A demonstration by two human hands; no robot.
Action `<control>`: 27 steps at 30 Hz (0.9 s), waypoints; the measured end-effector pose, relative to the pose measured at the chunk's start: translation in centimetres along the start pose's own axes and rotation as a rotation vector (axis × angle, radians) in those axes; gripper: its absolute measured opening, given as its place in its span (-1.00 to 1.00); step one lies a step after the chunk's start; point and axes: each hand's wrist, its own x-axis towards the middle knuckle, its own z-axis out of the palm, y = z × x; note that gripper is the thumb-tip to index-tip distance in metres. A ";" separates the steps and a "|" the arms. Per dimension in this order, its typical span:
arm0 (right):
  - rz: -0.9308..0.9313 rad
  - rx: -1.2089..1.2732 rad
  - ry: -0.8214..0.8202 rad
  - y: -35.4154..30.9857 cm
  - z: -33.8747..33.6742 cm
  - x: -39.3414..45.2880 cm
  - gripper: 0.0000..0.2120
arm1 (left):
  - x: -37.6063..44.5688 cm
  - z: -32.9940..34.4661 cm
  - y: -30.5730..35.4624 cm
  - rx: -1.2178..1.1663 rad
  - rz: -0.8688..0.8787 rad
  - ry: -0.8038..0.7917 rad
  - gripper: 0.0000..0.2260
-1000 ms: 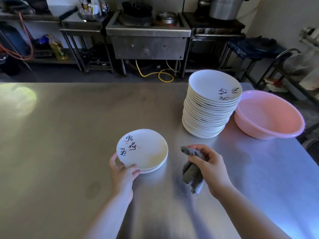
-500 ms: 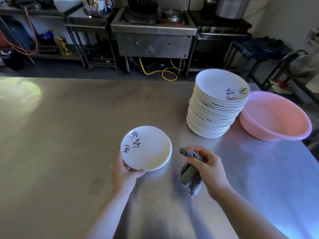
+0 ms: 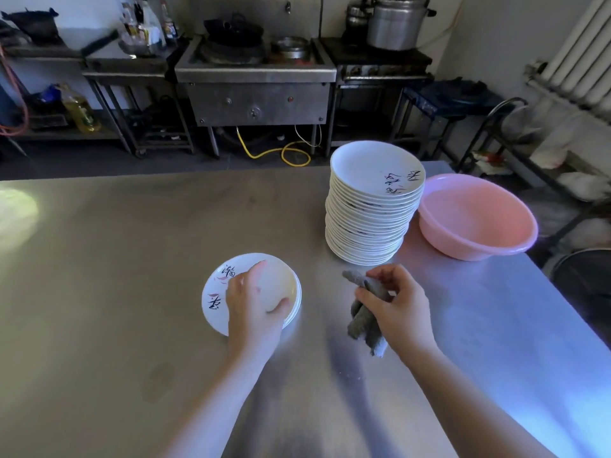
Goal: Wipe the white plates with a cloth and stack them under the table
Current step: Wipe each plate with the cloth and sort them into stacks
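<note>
Left hand (image 3: 254, 305) rests spread on the small pile of white printed plates (image 3: 281, 285) on the steel table (image 3: 99, 259), while right hand (image 3: 396, 305), just beside, grips the bunched grey cloth (image 3: 363, 315).

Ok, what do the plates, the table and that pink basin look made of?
Plates: glossy white, ceramic or melamine, can't tell; smooth sheen, printed characters.
Table: brushed stainless steel by its dull grey reflections.
Pink basin: likely plastic; thin, slightly translucent rolled rim.
</note>
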 end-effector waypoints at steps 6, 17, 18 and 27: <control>-0.168 -0.186 0.108 -1.1 -3.8 2.5 -0.73 | 3.5 2.6 7.5 0.034 0.258 -0.165 -0.72; -0.219 -0.188 0.141 -1.4 -6.9 4.7 -0.66 | 11.9 7.9 14.5 0.138 0.043 -0.132 -0.66; -0.216 -0.194 0.145 -1.2 -7.0 4.8 -0.65 | 12.1 8.2 14.6 0.138 0.027 -0.125 -0.64; -0.204 -0.178 0.149 -1.4 -7.1 6.6 -0.67 | 12.4 10.2 15.5 0.114 -0.076 -0.035 -0.63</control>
